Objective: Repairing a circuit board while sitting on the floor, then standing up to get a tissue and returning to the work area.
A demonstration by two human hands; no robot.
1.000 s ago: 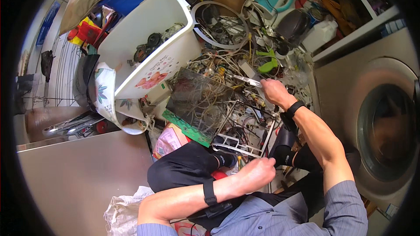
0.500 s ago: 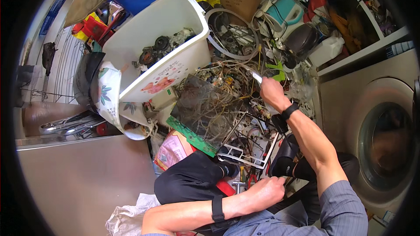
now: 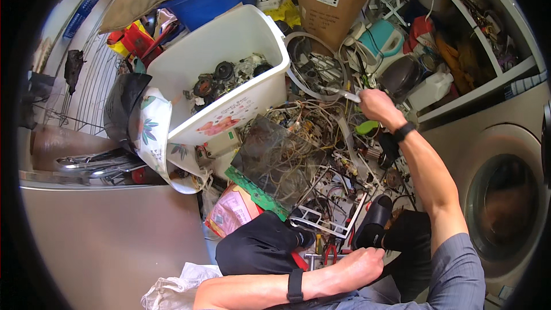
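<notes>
My right hand (image 3: 379,109) reaches out to the far right of the cable heap. It is closed round a short whitish, shiny strip (image 3: 350,96); what exactly this is cannot be made out. The strip's tip is over the near rim of a round pale-rimmed bin (image 3: 313,93) full of metal scraps. Close to my lap, my left hand (image 3: 361,267) is curled shut, and its fingers hide whatever may be inside. Just left of it lie red-handled pliers (image 3: 329,254) and a T-shaped metal tool (image 3: 310,259).
Tangled cables (image 3: 313,117) and a dark translucent sheet (image 3: 270,158) with a green circuit board (image 3: 252,189) fill the middle. A large white tub (image 3: 241,95) with black parts stands at left. A white wire frame (image 3: 338,231) lies between my feet. At right is a washing machine (image 3: 499,189).
My right hand has moved farther away with the strip, from over the cables to the round bin's rim. My left hand stays curled near my lap. The whole view has shifted slightly.
</notes>
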